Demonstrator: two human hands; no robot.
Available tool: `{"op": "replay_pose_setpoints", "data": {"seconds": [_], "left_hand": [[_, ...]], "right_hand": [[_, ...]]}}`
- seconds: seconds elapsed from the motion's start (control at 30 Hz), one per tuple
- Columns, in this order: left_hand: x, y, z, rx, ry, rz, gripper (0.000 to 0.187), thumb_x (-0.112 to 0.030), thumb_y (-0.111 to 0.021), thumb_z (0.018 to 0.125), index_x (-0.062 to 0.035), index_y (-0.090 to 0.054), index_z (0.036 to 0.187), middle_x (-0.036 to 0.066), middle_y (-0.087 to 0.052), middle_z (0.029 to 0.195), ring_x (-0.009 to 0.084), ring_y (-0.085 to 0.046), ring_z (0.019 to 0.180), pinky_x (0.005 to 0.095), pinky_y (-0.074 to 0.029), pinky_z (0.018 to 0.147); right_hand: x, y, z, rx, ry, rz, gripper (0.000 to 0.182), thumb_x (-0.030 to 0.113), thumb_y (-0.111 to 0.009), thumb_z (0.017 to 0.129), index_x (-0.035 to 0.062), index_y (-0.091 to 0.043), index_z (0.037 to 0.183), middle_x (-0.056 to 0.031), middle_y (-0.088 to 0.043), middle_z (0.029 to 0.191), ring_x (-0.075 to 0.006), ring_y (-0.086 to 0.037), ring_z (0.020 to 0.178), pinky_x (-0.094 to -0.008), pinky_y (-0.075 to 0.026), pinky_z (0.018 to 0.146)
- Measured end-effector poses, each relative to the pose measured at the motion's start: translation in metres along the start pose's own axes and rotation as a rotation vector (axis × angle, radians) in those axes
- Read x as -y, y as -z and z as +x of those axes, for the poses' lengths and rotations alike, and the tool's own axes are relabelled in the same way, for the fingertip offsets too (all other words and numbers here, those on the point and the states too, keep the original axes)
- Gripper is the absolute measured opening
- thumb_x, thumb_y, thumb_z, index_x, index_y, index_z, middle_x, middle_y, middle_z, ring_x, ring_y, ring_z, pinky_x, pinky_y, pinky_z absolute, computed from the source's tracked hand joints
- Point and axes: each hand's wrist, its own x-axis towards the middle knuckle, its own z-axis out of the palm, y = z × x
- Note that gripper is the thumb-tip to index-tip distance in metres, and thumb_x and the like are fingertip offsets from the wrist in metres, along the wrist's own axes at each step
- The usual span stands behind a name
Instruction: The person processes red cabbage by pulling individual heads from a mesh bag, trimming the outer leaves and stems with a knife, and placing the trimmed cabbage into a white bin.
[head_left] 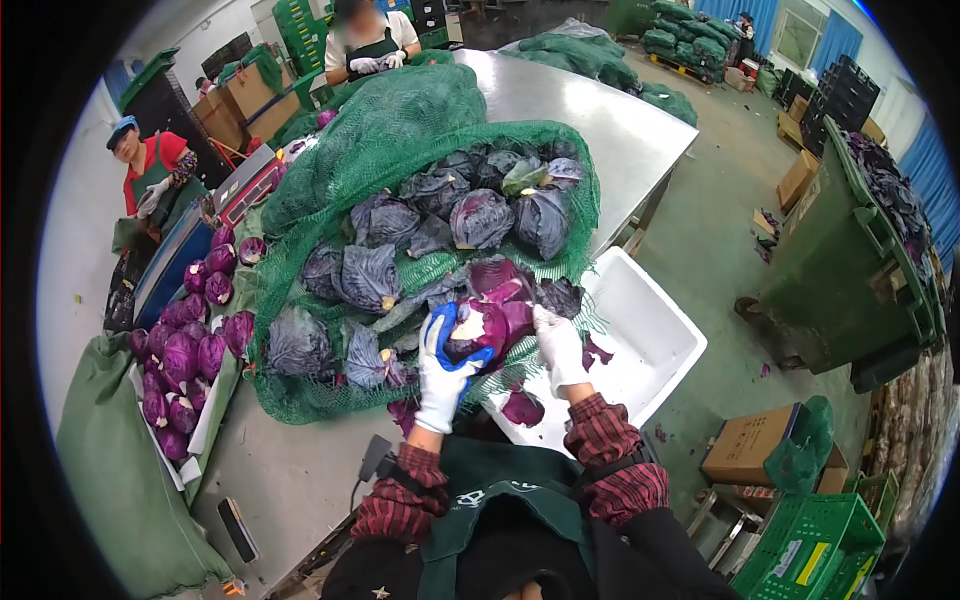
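My left hand [441,375], in a white glove with a blue palm, is closed around a red cabbage [483,326] whose pale stem end shows. At the cabbage's right side, my white-gloved right hand [560,345] pinches a purple outer leaf [516,312]; its fingertips are partly hidden. Beneath and beyond both hands lies an opened green net bag [420,268] with several dark, leafy red cabbages [482,218] on it. Below my right hand, a white bin [652,345] at the table edge holds loose purple leaves [523,408].
Shiny peeled cabbages [180,360] are piled at the left. A metal table [600,115] carries the net. At right stand a green wheeled bin [835,270] full of leaves, a cardboard box [748,446] and a green crate [810,550]. Two people work across the table.
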Motion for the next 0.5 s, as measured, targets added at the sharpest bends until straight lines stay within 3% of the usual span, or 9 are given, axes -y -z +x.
{"op": "replay_pose_setpoints", "data": {"seconds": [0.07,0.13,0.17,0.2,0.27,0.33,0.4,0.43,0.5], "left_hand": [[0.022,0.019,0.014,0.208,0.046,-0.116,0.088,-0.009,-0.086,0.064,-0.0012,-0.041,0.14,0.011,-0.044,0.142,0.0229,-0.044,0.129,0.0359,-0.034,0.11],[0.033,0.034,0.03,0.36,0.216,-0.323,0.093,-0.005,-0.085,0.061,-0.0004,-0.039,0.142,0.01,-0.042,0.144,0.0226,-0.043,0.131,0.0357,-0.034,0.11],[0.03,0.041,0.04,0.435,0.269,-0.415,0.098,-0.002,-0.085,0.058,-0.0004,-0.037,0.143,0.009,-0.041,0.145,0.0222,-0.041,0.132,0.0354,-0.032,0.111],[0.027,0.043,0.045,0.446,0.204,-0.408,0.09,-0.018,-0.087,0.06,-0.0018,-0.045,0.138,0.012,-0.047,0.141,0.0237,-0.042,0.132,0.0358,-0.028,0.113],[0.023,0.052,0.063,0.59,0.031,-0.108,0.091,-0.024,-0.086,0.06,-0.0059,-0.046,0.139,0.014,-0.047,0.141,0.0255,-0.04,0.133,0.0368,-0.028,0.113],[0.011,0.048,0.073,0.641,0.015,-0.054,0.091,-0.023,-0.085,0.062,-0.004,-0.044,0.141,0.013,-0.045,0.142,0.0247,-0.037,0.135,0.0371,-0.024,0.114],[0.002,0.04,0.074,0.668,0.071,-0.103,0.088,-0.019,-0.083,0.067,-0.0014,-0.041,0.142,0.011,-0.044,0.144,0.0221,-0.038,0.134,0.0362,-0.024,0.114],[0.002,0.035,0.071,0.632,0.147,-0.248,0.082,-0.015,-0.081,0.07,-0.0008,-0.042,0.141,0.01,-0.045,0.143,0.0209,-0.041,0.132,0.0353,-0.028,0.112],[0.007,0.03,0.068,0.595,0.216,-0.393,0.077,-0.012,-0.079,0.073,-0.0002,-0.043,0.14,0.009,-0.047,0.141,0.0196,-0.044,0.129,0.0344,-0.032,0.11]], "right_hand": [[-0.021,0.008,0.005,-0.06,-0.12,0.183,0.046,0.048,-0.051,0.096,0.0082,-0.069,0.11,-0.0006,-0.06,0.065,-0.0089,-0.038,0.039,-0.0279,-0.035,0.04],[-0.016,0.022,-0.004,0.022,-0.205,0.198,0.043,0.044,-0.049,0.098,0.0074,-0.068,0.111,-0.0027,-0.065,0.075,-0.0093,-0.038,0.039,-0.0273,-0.036,0.04],[-0.011,0.026,-0.013,0.026,-0.142,0.174,0.044,0.044,-0.044,0.099,0.0096,-0.068,0.113,-0.0088,-0.068,0.087,-0.0165,-0.051,0.048,-0.0314,-0.043,0.048],[-0.012,0.031,-0.02,0.028,-0.08,0.15,0.045,0.044,-0.039,0.1,0.0117,-0.067,0.116,-0.0149,-0.07,0.098,-0.0236,-0.064,0.058,-0.0355,-0.05,0.056],[-0.102,0.019,0.02,-0.536,0.487,-0.7,0.048,0.043,-0.035,0.101,0.0123,-0.054,0.132,-0.0176,-0.063,0.118,-0.0356,-0.06,0.109,-0.0404,-0.048,0.089],[0.023,0.048,-0.042,-0.315,0.233,-0.28,0.048,0.041,-0.036,0.101,0.0165,-0.042,0.142,-0.0216,-0.063,0.115,-0.0353,-0.061,0.107,-0.0394,-0.049,0.087],[0.056,0.044,-0.057,-0.063,0.308,-0.02,0.049,0.041,-0.037,0.101,0.0216,-0.035,0.146,-0.0219,-0.064,0.111,-0.0375,-0.063,0.099,-0.0395,-0.051,0.083],[0.061,0.04,-0.058,0.038,0.338,-0.258,0.051,0.042,-0.04,0.101,0.0261,-0.031,0.148,-0.0162,-0.066,0.113,-0.0383,-0.066,0.083,-0.0418,-0.052,0.074],[0.044,0.013,-0.04,-0.04,0.677,-0.299,0.059,0.04,-0.045,0.099,0.0207,-0.023,0.15,-0.01,-0.066,0.115,-0.038,-0.066,0.069,-0.0455,-0.052,0.065]]}}
